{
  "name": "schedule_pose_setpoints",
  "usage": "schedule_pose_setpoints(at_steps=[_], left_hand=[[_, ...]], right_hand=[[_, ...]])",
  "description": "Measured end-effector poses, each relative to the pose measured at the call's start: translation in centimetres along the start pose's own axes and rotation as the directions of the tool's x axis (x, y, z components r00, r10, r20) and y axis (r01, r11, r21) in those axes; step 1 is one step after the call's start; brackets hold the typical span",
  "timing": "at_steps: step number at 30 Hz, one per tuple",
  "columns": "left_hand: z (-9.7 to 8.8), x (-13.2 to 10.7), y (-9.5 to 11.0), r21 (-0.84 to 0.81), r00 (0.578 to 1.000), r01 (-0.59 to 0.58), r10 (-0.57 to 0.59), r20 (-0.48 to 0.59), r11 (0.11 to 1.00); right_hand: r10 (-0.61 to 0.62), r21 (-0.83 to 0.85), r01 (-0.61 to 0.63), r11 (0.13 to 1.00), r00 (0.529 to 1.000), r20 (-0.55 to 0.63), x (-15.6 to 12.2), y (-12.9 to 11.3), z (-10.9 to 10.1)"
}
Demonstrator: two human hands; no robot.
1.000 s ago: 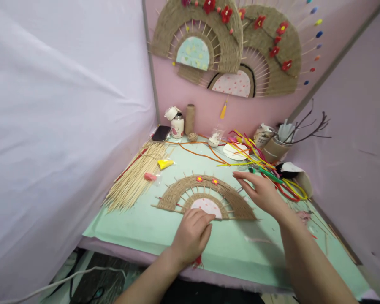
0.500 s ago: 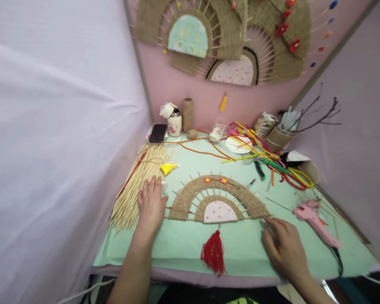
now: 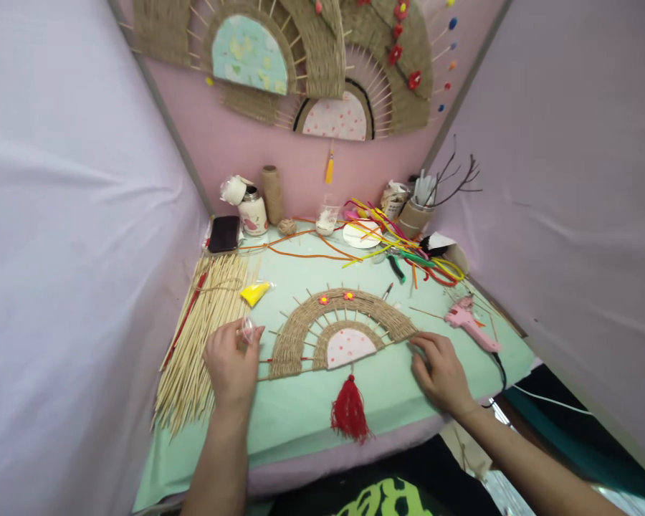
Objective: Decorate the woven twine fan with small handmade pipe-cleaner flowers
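Left hand (image 3: 230,364): fingers curled, pinching a small clear piece (image 3: 246,330) at the fingertips. Skewer bundle (image 3: 198,337) just left of it, woven fan (image 3: 306,326) just right. Right hand (image 3: 441,369): flat on table (image 3: 398,390), fingers together, tips at the fan's right end. Red tassel (image 3: 349,414) between the hands. Glue gun (image 3: 466,321) just beyond the right hand.

Craft booth: woven fans (image 3: 322,64), glue gun (image 3: 469,321).

You have bare worktop (image 3: 298,408) along the near edge either side of the red tassel (image 3: 349,416). The skewer bundle (image 3: 204,322) blocks your left, the glue gun (image 3: 467,322) your right, and tangled pipe cleaners (image 3: 403,247) crowd the far side beyond the woven fan (image 3: 344,322)
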State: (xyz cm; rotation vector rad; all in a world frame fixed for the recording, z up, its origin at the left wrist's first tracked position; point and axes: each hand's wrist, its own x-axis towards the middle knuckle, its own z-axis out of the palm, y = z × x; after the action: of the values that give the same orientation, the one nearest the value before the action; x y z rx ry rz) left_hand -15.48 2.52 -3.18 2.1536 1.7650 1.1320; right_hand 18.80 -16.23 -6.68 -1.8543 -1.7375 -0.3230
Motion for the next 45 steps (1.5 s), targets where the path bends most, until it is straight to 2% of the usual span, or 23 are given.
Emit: schedule_pose_setpoints(at_steps=[3,7,12,17,20,24,28,31,33,36,38,39,42,45], left_hand=[[-0.2,-0.1,0.3,-0.101,0.997,0.059,-0.063,-0.034,0.993],[-0.2,-0.4,0.7,-0.138,0.981,0.166,-0.178,-0.076,0.976],[0.2,-0.6,0.7,-0.126,0.98,0.144,-0.16,-0.121,0.981],[0.3,-0.3,1.0,-0.062,0.958,0.138,-0.149,-0.246,0.989],[0.5,-0.4,2.2,-0.09,0.929,0.149,-0.171,-0.329,0.985],[1.7,-0.4,4.9,-0.171,0.943,0.078,-0.128,-0.306,0.982],[3.2,1.1,7.0,-0.191,0.942,0.08,-0.137,-0.307,0.978],[4.0,3.1,7.9,-0.165,0.958,0.052,-0.096,-0.271,0.985],[4.3,4.6,8.4,-0.17,0.974,0.016,-0.054,-0.222,0.985],[4.9,6.9,9.0,-0.175,0.995,-0.037,0.019,-0.103,0.984],[5.4,8.4,9.1,-0.154,0.998,-0.017,0.026,0.054,0.988],[5.8,9.1,9.0,-0.115,0.994,0.004,0.008,0.108,0.993],[7.3,10.6,8.3,-0.056,0.988,0.06,-0.052,0.146,0.997],[8.4,11.4,7.0,-0.011,0.969,0.061,-0.057,0.239,0.998]], right_hand=[[0.0,0.028,0.001,1.0,1.0,-0.015,-0.1,0.0,-0.1],[-0.002,0.079,0.005,0.997,0.999,-0.033,-0.3,0.2,-0.1],[0.005,0.121,0.002,0.993,0.999,-0.054,-0.4,0.5,0.0],[0.013,0.142,-0.002,0.99,0.997,-0.079,-0.4,0.4,-0.1],[0.007,0.159,0.01,0.987,0.994,-0.105,-0.4,0.4,-0.1],[-0.019,0.168,0.041,0.985,0.991,-0.131,-0.6,0.6,0.2],[-0.057,0.208,0.1,0.973,0.978,-0.201,-0.7,0.6,0.2],[-0.075,0.274,0.141,0.951,0.968,-0.239,0.4,0.2,-0.6],[-0.082,0.317,0.164,0.934,0.964,-0.255,2.1,-0.1,-1.6],[-0.12,0.331,0.22,0.918,0.948,-0.296,6.2,-0.2,-2.9],[-0.105,0.342,0.228,0.912,0.934,-0.342,9.3,-0.1,-3.3],[-0.085,0.353,0.22,0.909,0.93,-0.358,10.8,-0.1,-3.4],[-0.036,0.42,0.181,0.89,0.943,-0.33,13.9,0.2,-2.7],[-0.016,0.476,0.149,0.867,0.962,-0.271,15.0,0.7,-1.2]])
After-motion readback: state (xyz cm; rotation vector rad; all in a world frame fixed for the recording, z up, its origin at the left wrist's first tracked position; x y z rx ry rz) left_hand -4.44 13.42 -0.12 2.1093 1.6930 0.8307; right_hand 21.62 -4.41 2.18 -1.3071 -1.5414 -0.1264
